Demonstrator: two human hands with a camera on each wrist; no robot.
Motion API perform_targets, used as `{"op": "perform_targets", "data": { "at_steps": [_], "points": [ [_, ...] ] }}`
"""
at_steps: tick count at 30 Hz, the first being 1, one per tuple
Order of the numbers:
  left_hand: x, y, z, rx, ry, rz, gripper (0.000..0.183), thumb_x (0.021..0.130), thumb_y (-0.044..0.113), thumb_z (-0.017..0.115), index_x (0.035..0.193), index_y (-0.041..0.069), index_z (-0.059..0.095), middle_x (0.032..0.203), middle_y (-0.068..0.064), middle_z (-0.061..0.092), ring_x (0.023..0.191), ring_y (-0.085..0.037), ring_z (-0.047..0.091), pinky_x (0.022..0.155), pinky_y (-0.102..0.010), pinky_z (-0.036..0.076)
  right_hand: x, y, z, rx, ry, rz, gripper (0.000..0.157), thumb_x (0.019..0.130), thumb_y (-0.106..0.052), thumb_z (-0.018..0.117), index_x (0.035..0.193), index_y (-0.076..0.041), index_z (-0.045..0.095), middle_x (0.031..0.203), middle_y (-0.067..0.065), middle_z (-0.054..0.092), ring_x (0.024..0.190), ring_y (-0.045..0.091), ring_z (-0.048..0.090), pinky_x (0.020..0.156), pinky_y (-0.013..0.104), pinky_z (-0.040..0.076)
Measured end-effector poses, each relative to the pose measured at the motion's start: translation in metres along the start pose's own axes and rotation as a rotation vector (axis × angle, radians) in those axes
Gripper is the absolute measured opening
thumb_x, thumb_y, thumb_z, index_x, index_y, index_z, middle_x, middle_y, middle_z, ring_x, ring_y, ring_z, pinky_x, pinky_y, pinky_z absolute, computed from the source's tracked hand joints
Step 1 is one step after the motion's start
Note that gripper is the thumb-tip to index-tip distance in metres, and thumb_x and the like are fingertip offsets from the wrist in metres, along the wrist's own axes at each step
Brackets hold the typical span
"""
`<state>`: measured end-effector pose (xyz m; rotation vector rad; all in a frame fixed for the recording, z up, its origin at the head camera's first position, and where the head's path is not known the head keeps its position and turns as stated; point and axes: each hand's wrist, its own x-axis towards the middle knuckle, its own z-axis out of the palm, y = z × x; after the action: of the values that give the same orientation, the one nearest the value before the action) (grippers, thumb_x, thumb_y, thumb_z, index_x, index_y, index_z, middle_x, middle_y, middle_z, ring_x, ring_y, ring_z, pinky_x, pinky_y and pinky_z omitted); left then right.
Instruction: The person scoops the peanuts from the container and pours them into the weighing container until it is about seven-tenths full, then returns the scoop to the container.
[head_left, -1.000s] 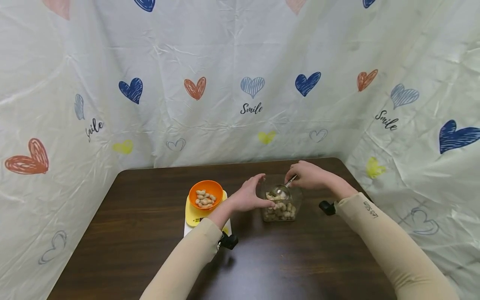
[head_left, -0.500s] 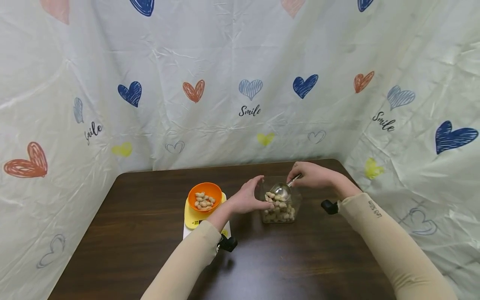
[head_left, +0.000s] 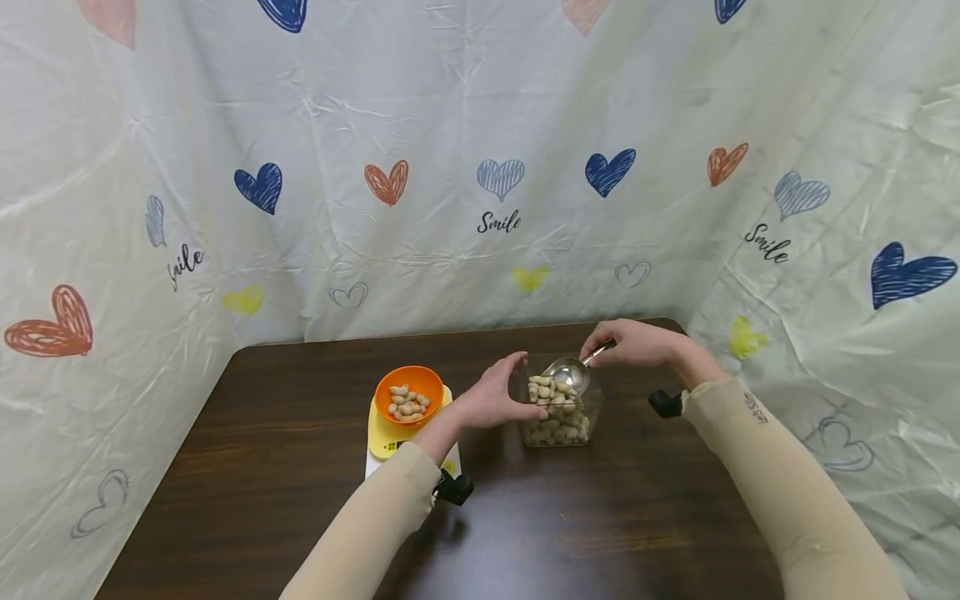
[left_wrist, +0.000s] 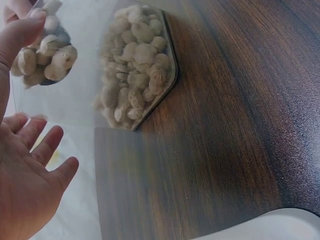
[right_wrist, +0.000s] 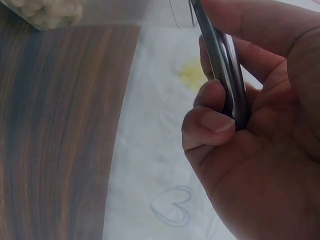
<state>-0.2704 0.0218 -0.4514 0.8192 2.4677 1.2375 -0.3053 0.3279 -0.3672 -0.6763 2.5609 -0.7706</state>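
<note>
My right hand (head_left: pixel 633 342) grips the handle (right_wrist: pixel 227 75) of a metal scoop (head_left: pixel 567 372) over a clear plastic container (head_left: pixel 594 417). Unshelled peanuts (head_left: pixel 558 429) fill its lower part. In the left wrist view, a heap of peanuts (left_wrist: pixel 52 62) shows at the scoop, above the rest. My left hand (head_left: pixel 491 396) holds the container's left side, thumb over the near rim and fingers spread along the far left. The scoop's bowl is outside the right wrist view.
Left of the container, an orange bowl (head_left: pixel 431 382) with several peanuts stands on a yellow and white scale (head_left: pixel 384 440), partly hidden by my left forearm. The dark wooden table (head_left: pixel 300 467) meets a white curtain (head_left: pixel 427 275) printed with hearts at the back.
My right hand has moved slightly right, and the scoop has come up and tilted among the peanuts. My left hand stays on the container.
</note>
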Motion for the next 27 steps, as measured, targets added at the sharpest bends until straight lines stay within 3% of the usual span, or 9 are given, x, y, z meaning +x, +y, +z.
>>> {"op": "perform_targets", "data": {
  "at_steps": [7, 17, 27],
  "points": [
    [-0.001, 0.001, 0.000, -0.006, 0.002, -0.004, 0.104, 0.082, 0.049, 0.083, 0.162, 0.019, 0.025, 0.157, -0.004, 0.038, 0.139, -0.022, 0.041, 0.110, -0.044, 0.040, 0.001, 0.003, -0.006, 0.027, 0.006, -0.003, 0.019, 0.098, -0.022, 0.072, 0.115, -0.016, 0.076, 0.126, 0.007, 0.064, 0.120, 0.028, 0.057, 0.094, 0.045, 0.049],
    [-0.001, 0.003, 0.000, -0.011, 0.002, -0.003, 0.105, 0.082, 0.049, 0.084, 0.162, 0.018, 0.025, 0.157, -0.005, 0.038, 0.140, -0.024, 0.041, 0.110, -0.046, 0.040, 0.002, -0.001, -0.005, 0.041, -0.017, -0.023, 0.019, 0.098, -0.021, 0.071, 0.115, -0.015, 0.076, 0.126, 0.007, 0.063, 0.119, 0.027, 0.056, 0.093, 0.044, 0.048],
    [-0.001, 0.002, 0.001, -0.011, 0.005, -0.003, 0.105, 0.081, 0.049, 0.084, 0.162, 0.018, 0.025, 0.157, -0.006, 0.039, 0.140, -0.024, 0.042, 0.110, -0.045, 0.040, 0.005, 0.010, -0.005, 0.037, 0.004, -0.027, 0.023, 0.099, -0.025, 0.071, 0.118, -0.015, 0.075, 0.128, 0.008, 0.064, 0.123, 0.030, 0.056, 0.095, 0.046, 0.048]
  ]
}}
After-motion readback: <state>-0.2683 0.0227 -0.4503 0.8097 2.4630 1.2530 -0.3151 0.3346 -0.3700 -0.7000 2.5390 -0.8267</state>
